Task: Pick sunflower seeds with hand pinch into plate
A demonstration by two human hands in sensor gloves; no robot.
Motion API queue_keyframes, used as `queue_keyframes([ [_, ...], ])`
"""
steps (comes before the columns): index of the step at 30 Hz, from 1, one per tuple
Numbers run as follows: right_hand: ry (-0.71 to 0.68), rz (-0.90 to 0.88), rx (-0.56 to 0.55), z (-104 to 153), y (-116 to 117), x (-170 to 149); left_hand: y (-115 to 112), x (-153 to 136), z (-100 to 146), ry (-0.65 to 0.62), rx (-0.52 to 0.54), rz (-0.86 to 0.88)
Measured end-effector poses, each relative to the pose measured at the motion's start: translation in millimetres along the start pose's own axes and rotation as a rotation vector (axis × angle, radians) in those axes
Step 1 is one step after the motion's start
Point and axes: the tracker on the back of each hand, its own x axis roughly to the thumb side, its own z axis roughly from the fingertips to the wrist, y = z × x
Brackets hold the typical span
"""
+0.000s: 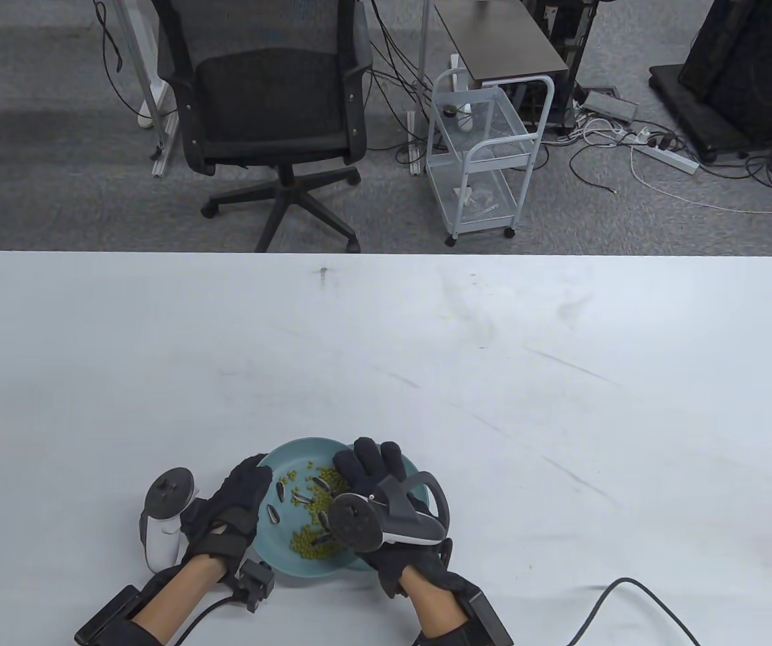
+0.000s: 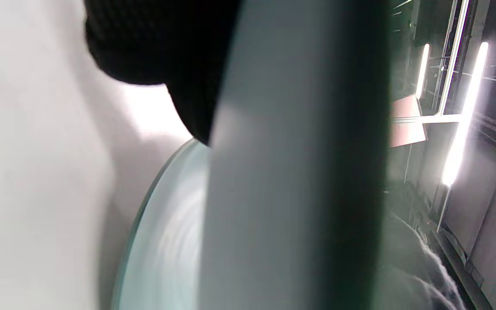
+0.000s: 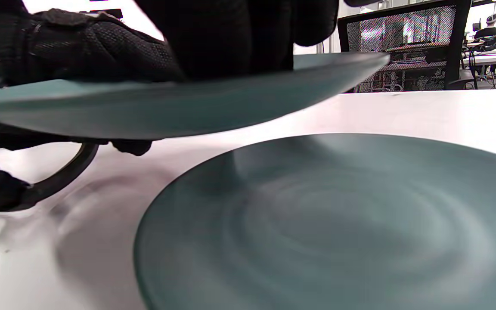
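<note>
A teal plate near the table's front edge holds several striped sunflower seeds mixed with small green beans. My left hand grips the plate's left rim. In the right wrist view this plate is tilted and raised off the table, above a second teal plate that lies flat and looks empty. My right hand reaches over the raised plate's right side, fingers above the seeds; what the fingertips do is hidden. The left wrist view shows only the plate's blurred edge and a gloved finger.
A black cable lies on the white table at the front right. An office chair and a white wire cart stand on the floor beyond the table's far edge.
</note>
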Motion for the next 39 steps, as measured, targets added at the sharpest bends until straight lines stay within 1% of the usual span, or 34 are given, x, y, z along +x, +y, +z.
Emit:
queue_keyframes([
  [3,-0.007,-0.015,-0.021,1.0,-1.7,-1.5,0.4,0.1,-0.2,0.002,0.006,-0.006],
  [7,0.01,-0.095,-0.122,8.3,-11.8,-9.8,2.4,-0.1,-0.4,0.004,0.017,0.0],
  [8,0.025,-0.132,-0.163,12.8,-16.7,-14.8,3.1,-0.6,-0.7,0.006,0.022,0.0],
  [13,0.097,-0.145,-0.221,26.3,-29.0,-34.4,5.1,-0.4,-1.0,0.011,0.03,0.012],
  [17,0.152,-0.14,-0.199,29.9,-27.6,-47.3,10.9,2.9,-1.2,-0.006,0.051,-0.003],
  [25,0.22,-0.161,-0.029,18.2,-3.8,-63.3,19.2,-0.8,-2.7,0.012,0.072,0.051],
  [27,0.235,-0.174,-0.011,17.1,-0.5,-66.5,19.3,-0.7,-2.4,0.013,0.074,0.056],
  [29,0.246,-0.189,-0.022,16.7,0.6,-70.2,19.2,-0.6,-2.6,0.011,0.073,0.056],
  [36,0.259,-0.2,0.005,16.8,1.6,-72.3,19.2,-1.2,-2.9,0.011,0.071,0.046],
  [39,0.256,-0.215,-0.008,17.6,0.3,-72.9,19.0,-0.7,-1.9,0.008,0.074,0.048],
])
